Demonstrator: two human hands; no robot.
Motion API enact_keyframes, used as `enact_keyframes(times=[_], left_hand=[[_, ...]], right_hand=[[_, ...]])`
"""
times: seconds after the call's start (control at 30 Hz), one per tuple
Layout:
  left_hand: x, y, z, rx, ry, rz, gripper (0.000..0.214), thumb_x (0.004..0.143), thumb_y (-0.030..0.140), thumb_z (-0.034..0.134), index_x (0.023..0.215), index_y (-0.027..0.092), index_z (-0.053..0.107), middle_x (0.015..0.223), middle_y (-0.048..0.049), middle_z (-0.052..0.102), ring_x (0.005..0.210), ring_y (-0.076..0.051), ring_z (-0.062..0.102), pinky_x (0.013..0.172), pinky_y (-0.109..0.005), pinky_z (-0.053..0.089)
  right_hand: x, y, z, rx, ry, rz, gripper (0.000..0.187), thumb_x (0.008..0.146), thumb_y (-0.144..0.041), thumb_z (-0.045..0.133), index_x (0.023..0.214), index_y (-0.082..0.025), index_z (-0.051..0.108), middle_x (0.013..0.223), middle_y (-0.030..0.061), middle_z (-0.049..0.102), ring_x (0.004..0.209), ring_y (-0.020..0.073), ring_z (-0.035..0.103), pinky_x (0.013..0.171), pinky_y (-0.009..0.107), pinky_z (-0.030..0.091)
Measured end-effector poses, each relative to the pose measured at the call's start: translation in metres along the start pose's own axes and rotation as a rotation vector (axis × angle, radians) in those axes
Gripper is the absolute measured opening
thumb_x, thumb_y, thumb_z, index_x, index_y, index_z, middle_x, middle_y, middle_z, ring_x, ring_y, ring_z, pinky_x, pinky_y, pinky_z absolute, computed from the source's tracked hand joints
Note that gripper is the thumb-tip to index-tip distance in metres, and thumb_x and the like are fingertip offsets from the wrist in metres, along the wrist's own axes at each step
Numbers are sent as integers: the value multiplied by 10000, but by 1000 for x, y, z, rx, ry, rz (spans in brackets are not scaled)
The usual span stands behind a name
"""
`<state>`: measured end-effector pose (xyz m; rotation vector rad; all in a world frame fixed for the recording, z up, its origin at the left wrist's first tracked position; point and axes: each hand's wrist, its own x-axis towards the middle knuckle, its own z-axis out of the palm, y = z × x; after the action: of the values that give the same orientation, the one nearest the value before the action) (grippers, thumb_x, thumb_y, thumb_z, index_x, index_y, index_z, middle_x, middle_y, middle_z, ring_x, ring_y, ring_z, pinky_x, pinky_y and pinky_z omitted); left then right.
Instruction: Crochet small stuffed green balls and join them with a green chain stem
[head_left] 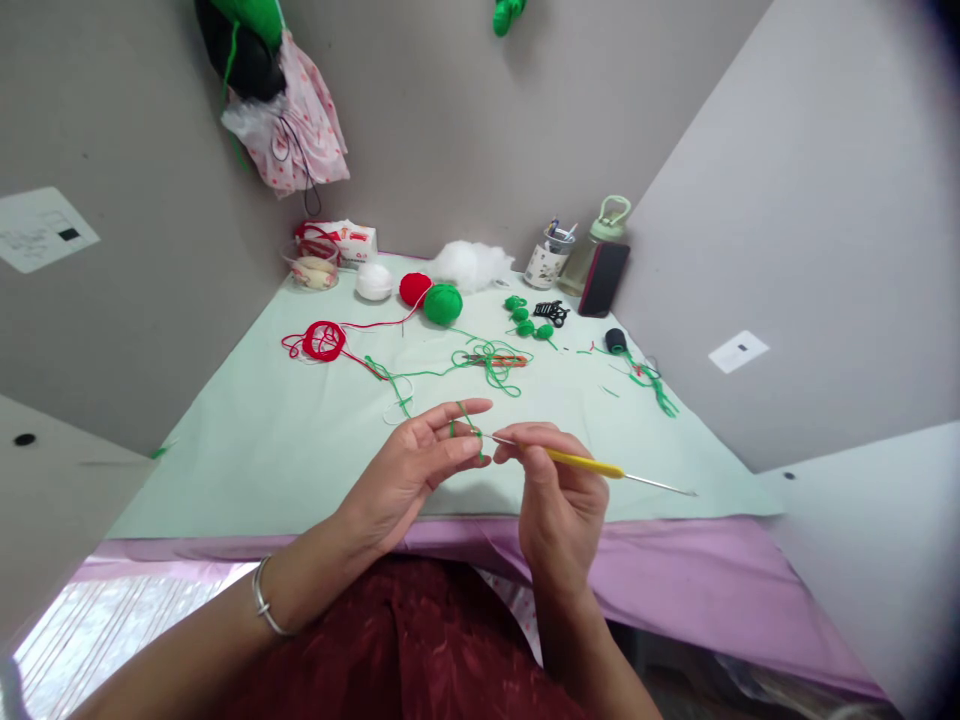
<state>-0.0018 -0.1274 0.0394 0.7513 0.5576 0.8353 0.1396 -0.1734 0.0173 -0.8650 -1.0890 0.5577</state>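
Note:
Green yarn point(465, 408) loops around the fingers of my left hand point(420, 460), whose thumb pinches a small green stitch piece at the fingertips. My right hand point(559, 490) grips a crochet hook point(585, 461) with a yellow handle and metal ends. One thin end of the hook points left and meets the green yarn at my left fingertips; the other sticks out to the right. From my left hand a green strand runs back to a loose green tangle point(499, 365) on the table. Behind that sits a green yarn ball point(443, 304).
On the pale green tabletop point(247, 450) are a red yarn ball point(415, 289), a red coil point(324, 341), a white ball point(373, 282), white stuffing point(472, 265), small green pieces point(520, 314), black scissors point(552, 313), dark thread point(615, 341) and a phone point(604, 280). Grey partitions stand around it.

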Motion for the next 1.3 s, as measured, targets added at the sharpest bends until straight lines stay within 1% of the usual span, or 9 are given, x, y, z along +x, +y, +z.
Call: enact_keyframes(times=[0.17, 0.4, 0.57, 0.67, 0.77, 0.97, 1.13, 1.23, 1.3], left_hand=[[2, 3, -3, -73, -26, -50, 420, 810, 201, 828, 1221, 159, 749, 884, -7, 677, 816, -94, 638, 915, -283, 550], [3, 4, -7, -139, -99, -96, 418, 805, 181, 813, 1214, 124, 753, 807, 1, 651, 769, -88, 611, 958, -331, 554], [2, 5, -3, -40, -51, -47, 395, 789, 205, 827, 1175, 155, 759, 805, 13, 644, 784, -109, 620, 937, -327, 523], [1, 4, 0, 56, -3, 19, 402, 757, 222, 858, 1144, 174, 757, 802, 16, 649, 802, -133, 640, 889, -309, 491], [0, 4, 2, 100, 12, 41, 426, 756, 238, 863, 1163, 183, 749, 819, 7, 663, 811, -141, 649, 838, -291, 470], [0, 2, 3, 10, -15, -18, 463, 776, 222, 846, 1222, 171, 732, 794, 25, 623, 821, -135, 656, 901, -309, 509], [1, 2, -1, -86, -44, -89, 418, 800, 203, 809, 1208, 138, 746, 835, -7, 651, 808, -123, 639, 956, -346, 532], [2, 3, -2, -107, -41, -85, 396, 791, 194, 813, 1179, 136, 764, 827, 1, 641, 782, -105, 619, 955, -338, 533], [2, 1, -1, -67, -32, -42, 390, 790, 203, 824, 1173, 161, 770, 821, 11, 636, 787, -104, 617, 940, -317, 525]], right_hand=[[-1, 0, -2, 2, 34, 29, 160, 985, -197, 630, 962, -269, 772, 926, 2, 740, 766, 138, 661, 723, 309, 536], [-2, -2, -7, 47, 23, 82, 150, 990, -215, 631, 961, -254, 773, 901, -1, 741, 756, 126, 668, 735, 288, 536], [0, -3, -5, 117, 68, 115, 120, 962, -235, 663, 921, -239, 776, 858, 8, 748, 694, 120, 668, 696, 276, 550], [0, -5, -3, 133, 84, 114, 108, 947, -246, 680, 903, -233, 777, 843, 16, 750, 679, 124, 672, 679, 280, 566], [1, -7, -2, 157, 96, 123, 104, 942, -255, 686, 898, -234, 778, 839, 16, 753, 667, 123, 673, 666, 280, 581], [0, -4, -2, 191, 111, 146, 102, 944, -244, 687, 902, -231, 779, 840, 7, 755, 674, 105, 679, 680, 248, 575], [-1, -2, -6, 116, 86, 136, 105, 947, -246, 679, 897, -223, 768, 832, 16, 749, 668, 120, 676, 676, 273, 562], [0, -5, -7, 114, 87, 146, 105, 943, -272, 682, 893, -216, 756, 817, 21, 746, 636, 122, 660, 653, 283, 555], [0, -8, -7, 116, 84, 144, 117, 952, -288, 667, 899, -221, 747, 815, 21, 741, 621, 123, 644, 636, 289, 553]])
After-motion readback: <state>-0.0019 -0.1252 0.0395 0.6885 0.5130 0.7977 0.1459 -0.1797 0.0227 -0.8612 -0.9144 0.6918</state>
